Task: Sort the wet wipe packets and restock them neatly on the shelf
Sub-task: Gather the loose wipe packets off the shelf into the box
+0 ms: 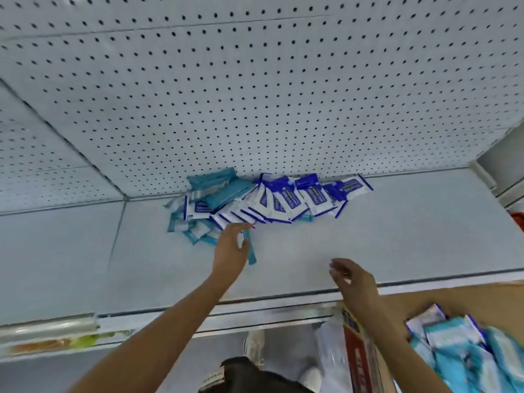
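Note:
A loose heap of wet wipe packets lies at the back of the white shelf [368, 239] against the pegboard wall. Dark blue and white packets [286, 199] spread to the right; teal packets [224, 188] sit at the left, several small teal ones [195, 231] in front. My left hand [231, 248] reaches to the heap's front edge, fingers extended, fingertips touching a white and blue packet; a teal packet [251, 251] lies just beside its thumb. My right hand [350, 277] hovers over the shelf's front part, fingers loosely curled, holding nothing.
A cardboard box [425, 302] at lower right holds more teal and blue packets [459, 344]. The pegboard back wall [255, 95] rises behind the shelf. A clear price strip [48, 327] runs along the lower left shelf edge. My shoe [255, 344] shows below.

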`<state>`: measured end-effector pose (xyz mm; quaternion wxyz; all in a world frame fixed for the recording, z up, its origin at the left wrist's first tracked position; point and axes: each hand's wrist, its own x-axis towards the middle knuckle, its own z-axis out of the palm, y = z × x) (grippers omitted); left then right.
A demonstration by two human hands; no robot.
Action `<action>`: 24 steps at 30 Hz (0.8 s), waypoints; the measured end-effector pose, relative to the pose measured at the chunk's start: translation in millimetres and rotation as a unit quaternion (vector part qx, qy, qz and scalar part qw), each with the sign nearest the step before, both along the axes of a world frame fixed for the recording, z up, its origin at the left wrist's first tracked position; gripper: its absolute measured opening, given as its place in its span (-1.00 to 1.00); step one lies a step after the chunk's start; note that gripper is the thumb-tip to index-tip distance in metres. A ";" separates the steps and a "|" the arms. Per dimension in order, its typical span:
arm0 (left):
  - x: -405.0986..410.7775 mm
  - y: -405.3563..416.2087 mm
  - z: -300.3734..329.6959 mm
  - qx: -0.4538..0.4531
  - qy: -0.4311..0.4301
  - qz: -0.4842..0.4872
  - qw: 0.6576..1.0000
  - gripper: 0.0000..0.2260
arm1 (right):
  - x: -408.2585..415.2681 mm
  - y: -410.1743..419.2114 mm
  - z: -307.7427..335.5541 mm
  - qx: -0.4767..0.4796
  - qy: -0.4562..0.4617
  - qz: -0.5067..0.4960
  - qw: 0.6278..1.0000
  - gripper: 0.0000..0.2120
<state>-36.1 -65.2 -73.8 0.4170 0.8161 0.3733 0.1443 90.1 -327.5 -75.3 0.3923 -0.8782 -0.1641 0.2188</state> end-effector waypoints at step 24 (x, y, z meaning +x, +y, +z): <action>46.4 208.5 6.8 0.203 0.200 -0.147 0.947 -0.69 | -45.3 230.9 -10.3 -0.198 0.059 0.148 0.967 -0.80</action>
